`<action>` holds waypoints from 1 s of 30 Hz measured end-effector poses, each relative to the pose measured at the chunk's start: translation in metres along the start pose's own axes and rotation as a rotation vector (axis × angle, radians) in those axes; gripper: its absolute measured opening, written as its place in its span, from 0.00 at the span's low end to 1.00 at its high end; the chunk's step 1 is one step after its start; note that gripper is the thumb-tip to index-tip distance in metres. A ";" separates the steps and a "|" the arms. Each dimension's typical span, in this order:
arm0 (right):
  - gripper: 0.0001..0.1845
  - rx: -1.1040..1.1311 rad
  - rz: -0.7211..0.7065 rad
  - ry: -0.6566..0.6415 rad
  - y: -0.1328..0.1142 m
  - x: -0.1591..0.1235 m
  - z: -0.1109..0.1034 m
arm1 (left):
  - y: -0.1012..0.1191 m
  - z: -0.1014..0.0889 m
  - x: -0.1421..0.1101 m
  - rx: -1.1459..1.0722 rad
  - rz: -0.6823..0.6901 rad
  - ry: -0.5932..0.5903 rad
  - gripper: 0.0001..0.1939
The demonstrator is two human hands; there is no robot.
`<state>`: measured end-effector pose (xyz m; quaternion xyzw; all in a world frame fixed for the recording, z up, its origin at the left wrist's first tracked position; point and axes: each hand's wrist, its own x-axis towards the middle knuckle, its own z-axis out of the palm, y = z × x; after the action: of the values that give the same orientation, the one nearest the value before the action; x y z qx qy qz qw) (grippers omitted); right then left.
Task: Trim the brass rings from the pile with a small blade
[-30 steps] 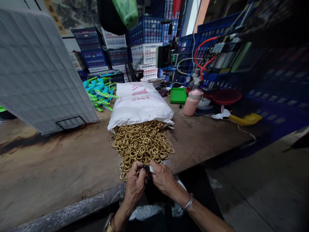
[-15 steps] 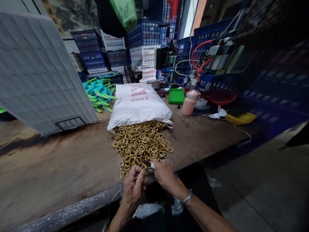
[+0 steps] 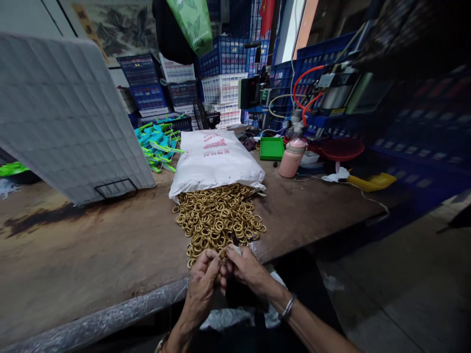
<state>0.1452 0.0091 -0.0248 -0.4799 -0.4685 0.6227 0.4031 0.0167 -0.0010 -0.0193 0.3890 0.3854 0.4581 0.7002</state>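
Right below the open sack (image 3: pixel 219 159), brass rings (image 3: pixel 217 218) lie heaped. Nearer still, the left hand (image 3: pixel 204 274) pinches a ring (image 3: pixel 222 254), fingers nearly closed; the right hand (image 3: pixel 248 269) meets it, fingers curled round a small dark-tipped tool (image 3: pixel 236 244).

Red characters (image 3: pixel 218 153), QR code (image 3: pixel 215 144) on sack (image 3: pixel 217 169)

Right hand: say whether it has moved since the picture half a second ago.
Yes. Against the white sack, the right hand has shifted left, narrowing the gap to the left hand.
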 end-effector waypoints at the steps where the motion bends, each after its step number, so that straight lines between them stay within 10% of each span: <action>1: 0.18 0.043 -0.004 -0.005 0.001 0.000 0.001 | 0.001 0.001 -0.001 -0.023 -0.004 -0.012 0.10; 22: 0.10 -0.299 -0.161 0.175 0.005 -0.003 -0.008 | 0.001 -0.004 -0.012 -0.222 -0.136 0.056 0.12; 30: 0.11 -0.649 -0.170 0.313 0.021 -0.006 -0.028 | -0.037 -0.009 -0.041 -0.121 -0.437 -0.099 0.11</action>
<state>0.1725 0.0042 -0.0466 -0.6314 -0.6125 0.3252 0.3470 0.0098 -0.0478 -0.0482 0.2758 0.3974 0.2982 0.8228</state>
